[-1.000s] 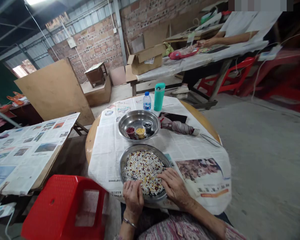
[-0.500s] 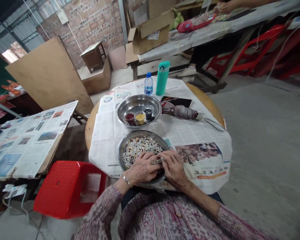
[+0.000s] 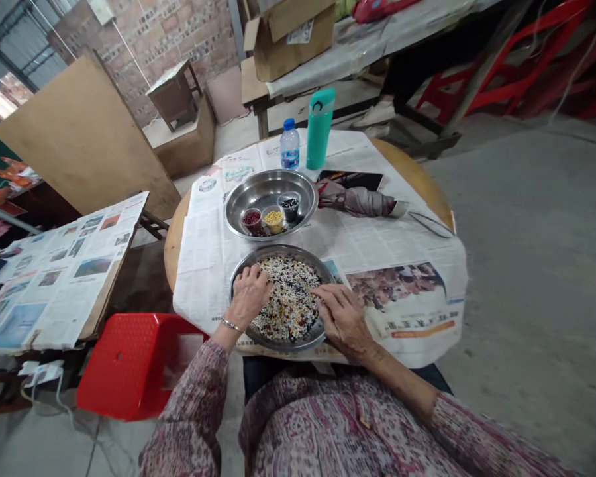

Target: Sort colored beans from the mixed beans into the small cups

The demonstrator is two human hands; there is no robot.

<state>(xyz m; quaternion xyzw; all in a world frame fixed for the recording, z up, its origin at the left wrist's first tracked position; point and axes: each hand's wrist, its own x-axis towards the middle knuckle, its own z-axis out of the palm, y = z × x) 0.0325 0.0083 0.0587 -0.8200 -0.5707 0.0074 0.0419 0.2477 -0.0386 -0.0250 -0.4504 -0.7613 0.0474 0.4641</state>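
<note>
A round steel basin (image 3: 322, 334) in front of me holds a mix of white rice-like grains with dark, red and yellow beans (image 3: 289, 298). My left hand (image 3: 249, 296) rests at the basin's left side, fingers bent down against the grains and slightly apart; their tips are partly hidden. On the right, my right hand (image 3: 344, 322) reaches over the rim with fingers stretched out and thumb apart, tips at the edge of the mix. Behind stands a second steel basin (image 3: 248, 189) with clear cups of red beans (image 3: 252, 220), yellow beans (image 3: 273, 219) and black beans (image 3: 290, 207).
Newspaper (image 3: 203, 278) covers the round table. Towards its back stand a water bottle (image 3: 290, 146) and a teal flask (image 3: 320, 129). A phone (image 3: 352, 179) and a folded umbrella (image 3: 360, 200) lie right of the rear basin. A red stool (image 3: 124, 364) is at the left.
My hands have moved apart from where they met over the basin's front right. The left has gone to the left side; the right stays at the right rim. The view has tilted down slightly.
</note>
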